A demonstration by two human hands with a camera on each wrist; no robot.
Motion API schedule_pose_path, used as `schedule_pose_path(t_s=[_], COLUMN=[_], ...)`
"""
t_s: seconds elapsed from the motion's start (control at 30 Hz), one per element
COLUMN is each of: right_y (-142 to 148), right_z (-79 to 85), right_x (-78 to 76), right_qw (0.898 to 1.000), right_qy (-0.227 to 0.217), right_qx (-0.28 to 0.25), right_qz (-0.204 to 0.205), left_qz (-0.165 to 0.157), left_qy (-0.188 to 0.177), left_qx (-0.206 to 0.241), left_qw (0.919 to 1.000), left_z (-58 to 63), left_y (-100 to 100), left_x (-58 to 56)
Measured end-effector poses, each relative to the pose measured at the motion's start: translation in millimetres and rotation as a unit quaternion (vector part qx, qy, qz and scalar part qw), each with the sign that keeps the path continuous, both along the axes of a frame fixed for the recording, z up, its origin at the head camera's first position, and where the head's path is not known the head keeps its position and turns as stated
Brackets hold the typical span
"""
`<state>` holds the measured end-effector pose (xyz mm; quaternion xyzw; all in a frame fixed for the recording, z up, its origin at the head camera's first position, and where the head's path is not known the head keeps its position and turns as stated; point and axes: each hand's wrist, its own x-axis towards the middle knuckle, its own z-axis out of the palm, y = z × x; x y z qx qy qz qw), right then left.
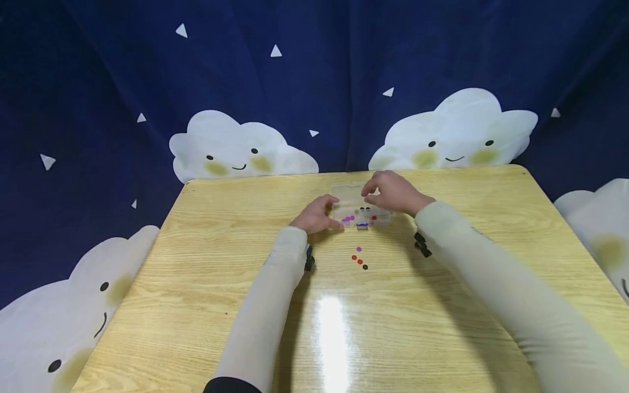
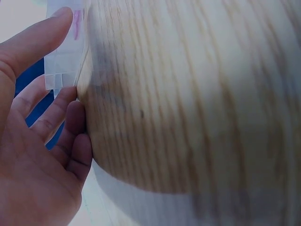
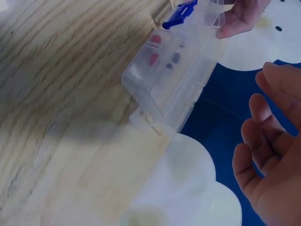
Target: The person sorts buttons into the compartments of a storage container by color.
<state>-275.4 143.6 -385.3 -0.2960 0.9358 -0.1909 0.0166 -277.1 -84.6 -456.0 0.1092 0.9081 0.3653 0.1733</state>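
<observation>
A clear plastic box [image 1: 383, 219] with compartments lies on the table, its lid [image 1: 346, 191] open at the far side. My left hand [image 1: 316, 216] holds the box's left end, thumb at the near edge and fingers farther back. My right hand [image 1: 395, 192] hovers over the right part of the box, fingers loosely bent. In the right wrist view nothing shows between its fingers [image 3: 247, 165]. Inside the box are several purple discs [image 1: 346, 219], black pieces [image 1: 365, 208] and red ones [image 3: 154, 59]. A blue latch [image 3: 181, 15] sits on the near side.
On the wooden table [image 1: 442, 327], nearer than the box, lie a purple disc [image 1: 358, 249], two red discs [image 1: 360, 262] and a black disc [image 1: 365, 267]. A dark blue curtain [image 1: 344, 82] with white clouds hangs right behind the table's far edge.
</observation>
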Motion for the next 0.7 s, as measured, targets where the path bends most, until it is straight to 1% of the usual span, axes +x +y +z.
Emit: schedule_pose_path(t_s=[0.2, 0.43, 0.57, 0.7], right_y=[3, -5, -10, -14], right_z=[5.4, 6.3, 3.5, -1.3], right_x=[11.6, 32.7, 43.6, 53.1], right_qw=[1.000, 0.998, 0.997, 0.995], right_qy=[0.008, 0.023, 0.032, 0.054], right_qx=[0.003, 0.002, 0.004, 0.016], right_qz=[0.030, 0.060, 0.071, 0.087], left_qz=[0.000, -0.005, -0.005, -0.006], left_qy=[-0.001, 0.000, 0.002, 0.002], left_qx=[-0.001, -0.001, 0.000, -0.006], left_qw=[1.0000, 1.0000, 1.0000, 1.0000], left_z=[-4.6, -3.9, -3.3, -3.0], left_y=[-2, -2, -1, -1], left_x=[-5.2, -5.0, -4.1, -3.2])
